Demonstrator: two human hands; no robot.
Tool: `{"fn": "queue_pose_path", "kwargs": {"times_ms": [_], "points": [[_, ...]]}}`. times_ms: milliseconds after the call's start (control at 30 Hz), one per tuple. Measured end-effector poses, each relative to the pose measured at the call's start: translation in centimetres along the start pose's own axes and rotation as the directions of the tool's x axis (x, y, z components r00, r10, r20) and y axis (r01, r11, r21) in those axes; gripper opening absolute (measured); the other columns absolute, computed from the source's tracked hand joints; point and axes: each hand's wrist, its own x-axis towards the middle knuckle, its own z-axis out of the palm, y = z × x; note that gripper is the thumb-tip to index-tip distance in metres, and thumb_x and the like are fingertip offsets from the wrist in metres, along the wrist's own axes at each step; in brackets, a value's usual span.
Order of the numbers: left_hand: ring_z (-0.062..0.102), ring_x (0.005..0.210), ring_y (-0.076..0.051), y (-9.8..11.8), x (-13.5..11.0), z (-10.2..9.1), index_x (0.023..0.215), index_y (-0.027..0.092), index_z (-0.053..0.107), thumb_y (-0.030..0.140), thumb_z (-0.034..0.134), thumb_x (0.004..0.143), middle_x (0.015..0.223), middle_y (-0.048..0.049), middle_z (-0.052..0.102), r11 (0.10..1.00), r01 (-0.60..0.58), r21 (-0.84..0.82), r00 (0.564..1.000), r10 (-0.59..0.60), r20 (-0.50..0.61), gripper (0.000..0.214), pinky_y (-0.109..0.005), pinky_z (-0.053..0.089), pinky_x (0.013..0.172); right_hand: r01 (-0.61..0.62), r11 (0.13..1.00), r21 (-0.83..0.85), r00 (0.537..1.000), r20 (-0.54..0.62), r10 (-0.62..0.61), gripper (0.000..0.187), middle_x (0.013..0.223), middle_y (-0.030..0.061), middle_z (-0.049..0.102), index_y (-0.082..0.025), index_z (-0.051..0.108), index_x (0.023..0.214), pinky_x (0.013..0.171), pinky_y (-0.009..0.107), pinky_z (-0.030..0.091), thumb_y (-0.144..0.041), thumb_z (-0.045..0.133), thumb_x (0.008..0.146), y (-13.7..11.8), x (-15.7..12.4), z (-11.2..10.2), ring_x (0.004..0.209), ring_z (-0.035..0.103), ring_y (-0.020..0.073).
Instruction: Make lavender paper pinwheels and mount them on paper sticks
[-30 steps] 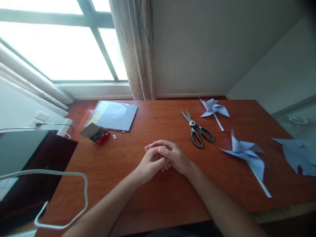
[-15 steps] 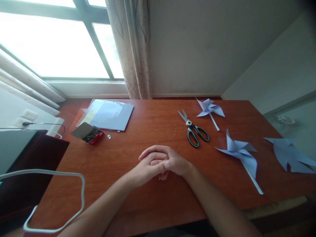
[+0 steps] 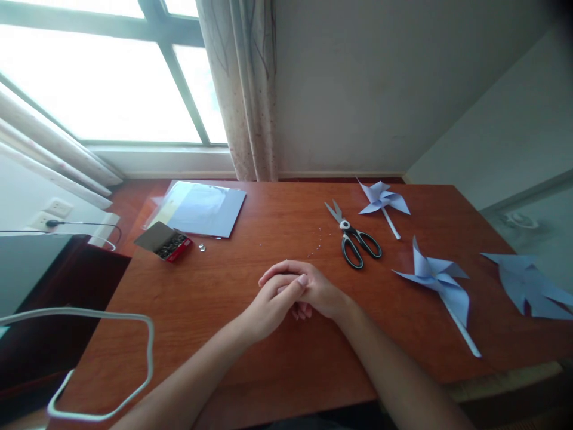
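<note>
My left hand [image 3: 271, 307] and my right hand [image 3: 323, 294] are clasped together over the wooden table, near its front middle. The fingers of each fold around the other hand, and no object shows between them; the palms are hidden. Ahead and to the right of them lie scissors [image 3: 353, 237] with black-and-white handles, blades parted and pointing away. Two paper pinwheels on white sticks rest farther right, a far pinwheel [image 3: 380, 196] and a nearer pinwheel [image 3: 441, 278]. A cut sheet of paper [image 3: 521, 280] lies at the right edge.
An open red box [image 3: 176, 246] of small dark metallic pieces stands at the left, beside small shiny bits [image 3: 202, 247]. Behind it are paper sheets [image 3: 206, 209] in a clear sleeve. Tiny scraps [image 3: 319, 239] dot the table [image 3: 250, 382]. A white cable-like loop [image 3: 150, 352] crosses the lower left.
My hands stay clasped, and my left thumb has shifted up across the right hand. The whole view has moved slightly; the objects on the table lie as before.
</note>
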Motion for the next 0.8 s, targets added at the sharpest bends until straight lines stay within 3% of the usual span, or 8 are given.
{"fn": "queue_pose_path", "kwargs": {"times_ms": [800], "points": [[0.059,0.051,-0.015,0.13,0.01,0.24,0.066,0.014,0.065,0.065,0.061,0.082,0.053,-0.0043,0.063,1.0,0.023,0.007,0.999,-0.023,-0.026,0.054,-0.026,0.047,0.053,-0.03,0.999,-0.022,1.0,0.003,0.03,0.029,0.089,0.0015,0.072,-0.019,0.072,0.111,0.032,0.012,0.041,-0.025,0.065,0.084,-0.28,-0.08,0.07,0.039,0.051,0.0029]]}}
